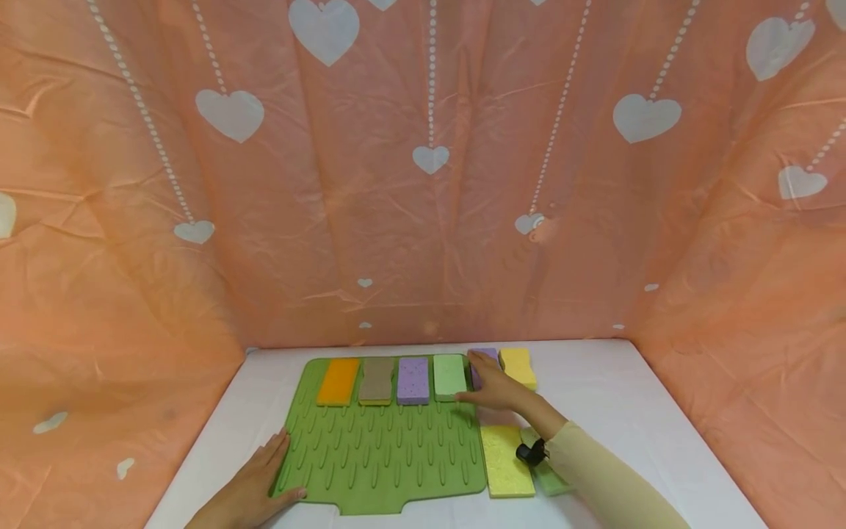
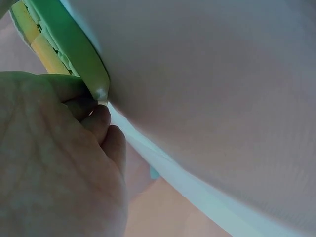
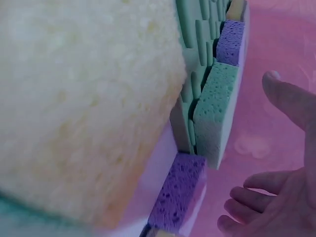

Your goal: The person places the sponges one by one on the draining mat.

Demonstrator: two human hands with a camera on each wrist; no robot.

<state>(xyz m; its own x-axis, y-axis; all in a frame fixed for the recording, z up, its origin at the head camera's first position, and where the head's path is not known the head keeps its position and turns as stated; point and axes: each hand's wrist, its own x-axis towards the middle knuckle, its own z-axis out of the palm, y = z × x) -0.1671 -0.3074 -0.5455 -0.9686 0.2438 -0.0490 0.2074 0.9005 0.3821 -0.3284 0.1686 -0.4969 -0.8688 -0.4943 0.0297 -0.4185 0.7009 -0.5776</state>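
Note:
A green ridged mat (image 1: 383, 455) lies on the white table. My left hand (image 1: 261, 466) rests at its lower left edge, fingers touching the rim, also in the left wrist view. Along the mat's far edge stand an orange sponge (image 1: 338, 382), a grey-brown and yellow sponge (image 1: 377, 382), a purple sponge (image 1: 413, 380) and a light green sponge (image 1: 449, 375). My right hand (image 1: 497, 386) is over the mat's right edge, near the light green sponge and a second purple sponge (image 1: 487, 357) it partly hides. In the right wrist view its fingers are spread, holding nothing.
Beyond the right hand lies a wavy-sided yellow sponge (image 1: 519, 366). A larger yellow sponge (image 1: 507, 463) sits beside the mat's lower right, and a green piece (image 1: 550, 481) is partly under the right forearm. An orange-pink curtain (image 1: 423, 242) with hearts surrounds the table.

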